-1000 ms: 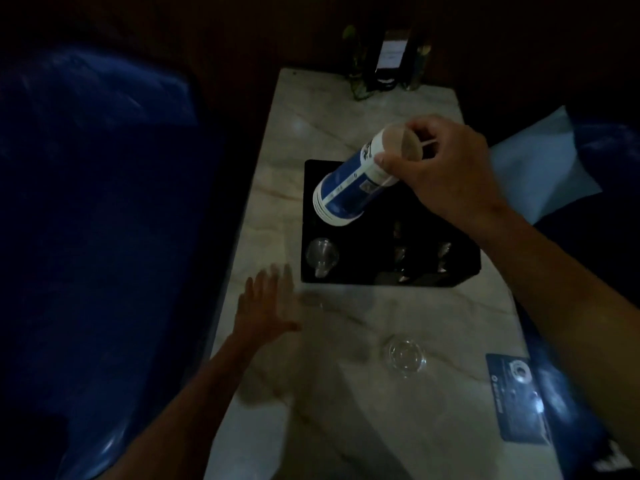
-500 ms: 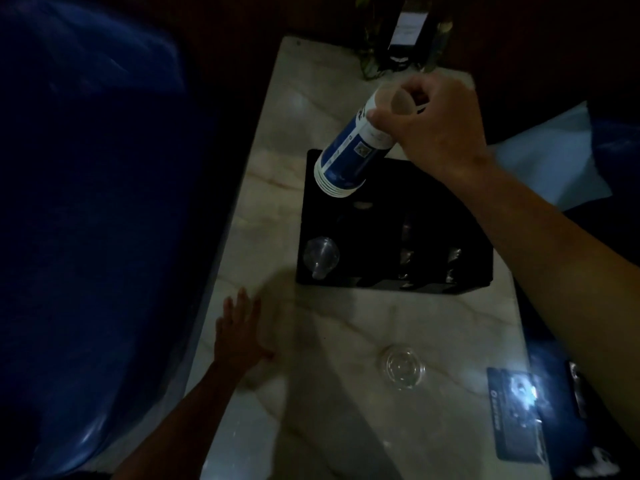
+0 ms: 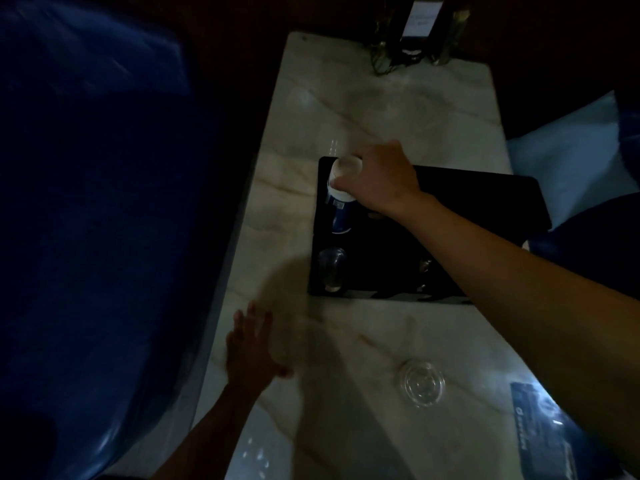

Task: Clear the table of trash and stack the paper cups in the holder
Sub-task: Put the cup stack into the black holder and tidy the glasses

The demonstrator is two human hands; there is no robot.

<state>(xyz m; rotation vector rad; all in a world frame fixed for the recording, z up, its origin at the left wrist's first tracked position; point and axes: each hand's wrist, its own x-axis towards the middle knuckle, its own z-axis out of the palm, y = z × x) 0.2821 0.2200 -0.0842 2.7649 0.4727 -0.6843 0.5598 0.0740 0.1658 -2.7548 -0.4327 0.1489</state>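
Blue seat: running along the table's left edge, filling the left side of the view.
Table: a pale marble top stretching away from the camera, dimly lit.
Holder: a black tray sitting against the right edge, about midway along the table, with wells sunk into it.
Right hand: reaching over the holder's far left corner, fingers wrapping around the upturned base of the paper cups.
Left hand: resting flat on the table near its left edge, fingers spreading, gripping nothing.
Paper cups: a blue and white stack, upside down and roughly upright, its lower end going into the far left well of the holder.
Blue card: lying at the near right corner of the table, partly under the right forearm.
Clear cup: sitting in the holder's near left well.
Clear lid: lying on the table between the holder's near edge and the blue card, apart from both.
Dark bottles: standing at the table's far edge; details too dim to tell.
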